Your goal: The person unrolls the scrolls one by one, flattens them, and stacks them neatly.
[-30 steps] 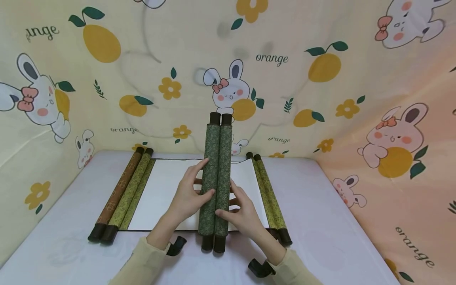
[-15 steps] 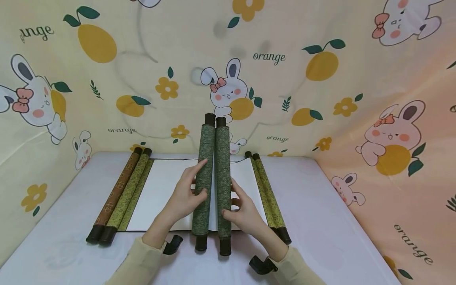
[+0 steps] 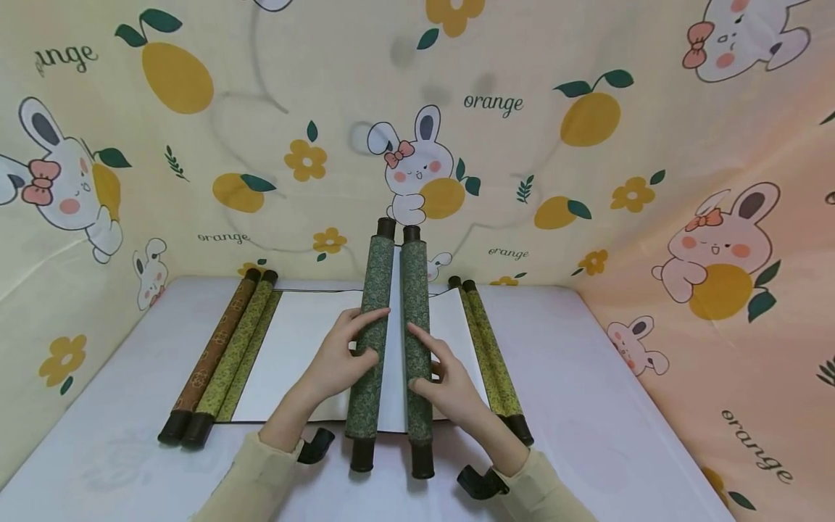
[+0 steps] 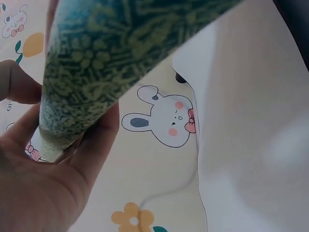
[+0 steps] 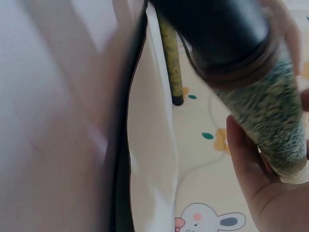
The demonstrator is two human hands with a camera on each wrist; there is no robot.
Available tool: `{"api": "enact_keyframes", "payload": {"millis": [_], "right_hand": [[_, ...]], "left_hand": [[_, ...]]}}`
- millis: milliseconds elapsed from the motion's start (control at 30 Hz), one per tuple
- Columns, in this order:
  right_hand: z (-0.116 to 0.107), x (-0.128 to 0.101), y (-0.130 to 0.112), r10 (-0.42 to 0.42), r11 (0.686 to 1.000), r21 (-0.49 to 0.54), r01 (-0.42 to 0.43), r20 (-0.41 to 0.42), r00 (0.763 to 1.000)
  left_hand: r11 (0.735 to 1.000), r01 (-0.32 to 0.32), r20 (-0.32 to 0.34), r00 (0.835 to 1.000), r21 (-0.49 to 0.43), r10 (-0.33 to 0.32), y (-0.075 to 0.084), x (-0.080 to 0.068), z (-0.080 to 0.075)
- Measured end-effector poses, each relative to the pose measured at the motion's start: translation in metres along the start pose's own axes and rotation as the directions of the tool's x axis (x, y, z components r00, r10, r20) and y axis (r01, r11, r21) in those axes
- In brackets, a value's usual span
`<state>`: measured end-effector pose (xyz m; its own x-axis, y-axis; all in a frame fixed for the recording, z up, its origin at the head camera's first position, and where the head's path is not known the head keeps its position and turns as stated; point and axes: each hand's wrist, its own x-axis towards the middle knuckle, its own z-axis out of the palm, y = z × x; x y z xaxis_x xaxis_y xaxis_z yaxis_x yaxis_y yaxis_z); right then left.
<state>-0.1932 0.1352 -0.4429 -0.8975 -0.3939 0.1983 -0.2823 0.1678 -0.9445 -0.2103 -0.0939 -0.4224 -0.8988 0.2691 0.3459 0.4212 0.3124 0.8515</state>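
Note:
A dark green patterned scroll is held above the table in the head view, its two rolls standing slightly apart. My left hand [image 3: 339,359] grips the left roll [image 3: 375,272], with the thumb and index finger across its near side. The right roll [image 3: 415,283] is held by my right hand [image 3: 450,384] in the same way. Between the rolls shows a narrow strip of white paper [image 3: 394,370]. Both rolls end in dark brown knobs. In the left wrist view, fingers curl round the patterned green roll [image 4: 96,72]; the right wrist view shows the other roll [image 5: 270,111] with its dark knob.
Beneath lies another scroll, its white sheet [image 3: 300,326] spread on the white table [image 3: 574,406]. A yellow-green roll [image 3: 238,355] and a brown roll [image 3: 218,348] lie at its left, with yellow-green rolls [image 3: 492,348] at its right. A printed cloth [image 3: 365,65] hangs behind.
The two green rolls, side by side a second ago, have moved apart and tilted lower. White paper now shows between them. Both index fingers have shifted onto the rolls' inner edges.

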Motion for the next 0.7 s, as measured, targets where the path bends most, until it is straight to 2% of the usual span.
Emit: {"api": "enact_keyframes", "payload": {"millis": [300, 500, 700], "right_hand": [[-0.004, 0.001, 0.002, -0.017, 0.996, -0.091, 0.012, -0.046, 0.999], [-0.009, 0.002, -0.001, -0.074, 0.995, -0.077, 0.071, -0.037, 0.997], [-0.014, 0.001, -0.003, -0.104, 0.994, -0.044, 0.103, -0.019, 0.994]], "left_hand": [[0.998, 0.012, -0.011, 1.000, 0.064, -0.011, -0.002, 0.001, -0.003], [0.996, -0.033, -0.029, 0.999, 0.077, 0.035, -0.003, 0.001, -0.007], [0.998, 0.002, -0.030, 1.000, 0.060, 0.000, -0.003, 0.000, -0.011]]}}
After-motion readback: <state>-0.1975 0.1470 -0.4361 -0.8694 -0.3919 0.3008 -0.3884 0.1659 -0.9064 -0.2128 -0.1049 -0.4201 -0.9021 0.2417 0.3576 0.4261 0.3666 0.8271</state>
